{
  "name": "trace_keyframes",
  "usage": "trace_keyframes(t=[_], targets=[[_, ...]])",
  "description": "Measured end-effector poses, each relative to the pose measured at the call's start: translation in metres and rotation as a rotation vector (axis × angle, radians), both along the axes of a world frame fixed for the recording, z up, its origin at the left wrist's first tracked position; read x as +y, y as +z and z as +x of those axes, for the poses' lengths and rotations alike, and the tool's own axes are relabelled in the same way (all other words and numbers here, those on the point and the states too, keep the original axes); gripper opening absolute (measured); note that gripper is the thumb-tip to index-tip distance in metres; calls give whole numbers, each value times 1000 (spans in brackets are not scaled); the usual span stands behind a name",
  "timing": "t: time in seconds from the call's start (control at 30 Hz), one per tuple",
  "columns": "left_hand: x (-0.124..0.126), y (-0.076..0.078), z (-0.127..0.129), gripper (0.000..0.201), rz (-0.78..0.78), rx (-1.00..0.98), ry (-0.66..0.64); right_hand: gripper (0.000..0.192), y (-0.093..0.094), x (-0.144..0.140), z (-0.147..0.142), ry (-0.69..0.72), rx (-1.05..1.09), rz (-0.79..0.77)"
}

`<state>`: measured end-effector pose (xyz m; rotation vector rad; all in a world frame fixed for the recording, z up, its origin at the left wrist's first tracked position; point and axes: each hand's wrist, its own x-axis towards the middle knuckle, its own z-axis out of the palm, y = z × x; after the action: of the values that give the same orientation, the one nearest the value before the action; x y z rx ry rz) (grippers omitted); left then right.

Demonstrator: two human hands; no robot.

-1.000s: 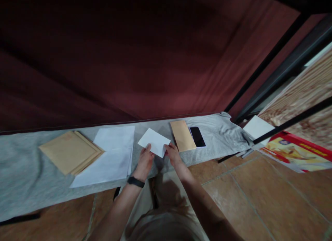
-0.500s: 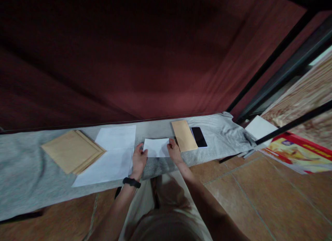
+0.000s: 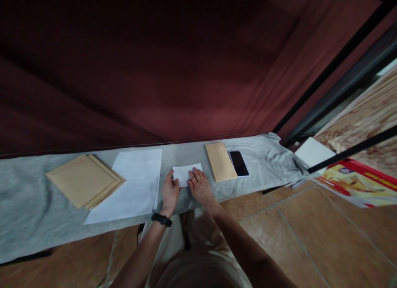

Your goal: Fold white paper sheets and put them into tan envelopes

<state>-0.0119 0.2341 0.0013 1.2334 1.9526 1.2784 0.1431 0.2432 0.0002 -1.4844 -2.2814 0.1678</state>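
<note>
A small folded sheet of white paper (image 3: 182,174) lies on the grey cloth in front of me. Its left edge is gripped by my left hand (image 3: 170,193), thumb on top and a black band on the wrist. My right hand (image 3: 200,188) lies flat over the right part of the paper, fingers stretched out, hiding that corner. Right of it rests a brown envelope (image 3: 221,162), apart from my hand. On the left, larger white sheets (image 3: 133,193) lie partly under a stack of brown envelopes (image 3: 82,181).
A phone (image 3: 239,163) with a dark screen lies beside the single envelope. The narrow surface under the grey cloth (image 3: 266,159) is backed by a dark red curtain (image 3: 186,93). Black bars (image 3: 328,70) and a red-and-yellow box (image 3: 359,180) stand at right, above a tiled floor (image 3: 279,234).
My right hand has let go of the paper's right edge and moved left to lie flat on top of it. The paper has come down onto the cloth, slightly tilted.
</note>
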Motion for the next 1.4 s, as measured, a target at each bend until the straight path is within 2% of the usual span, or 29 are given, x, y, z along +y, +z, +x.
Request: trace_keyframes(t=[0.17, 0.37, 0.53, 0.63, 0.73, 0.83, 0.9, 1.03, 1.17, 1.27, 1.4], targets=[[-3, 9, -1, 43, -24, 236, -45, 46, -1, -2, -1, -9, -30, 7], [2, 14, -5, 40, 6, 344, -79, 45, 1, -3, 0, -16, 18, 5], [-5, 25, -3, 40, -79, 518, -95, 44, 4, -6, 0, -22, 60, -15], [-11, 30, 6, 45, -72, 718, -160, 44, 7, -6, 0, -20, 69, -29], [-12, 26, 14, 51, -29, 860, -288, 45, 8, -5, 0, -15, 66, -41], [-8, 16, 19, 54, -21, 876, -452, 47, 6, -4, 1, -5, 57, -48], [-5, 10, 20, 55, -48, 866, -504, 46, 5, -4, 2, 4, 49, -51], [-4, 3, 18, 56, -67, 858, -513, 46, 5, -1, 4, 11, 33, -67], [-6, 2, 18, 57, -34, 867, -496, 45, 11, 13, 3, -39, 44, -107], [-6, 2, 19, 58, -23, 861, -504, 43, 13, 25, -1, -10, 25, -82], [-5, 0, 18, 59, -41, 855, -504, 44, 6, 28, -4, 21, -49, -33]])
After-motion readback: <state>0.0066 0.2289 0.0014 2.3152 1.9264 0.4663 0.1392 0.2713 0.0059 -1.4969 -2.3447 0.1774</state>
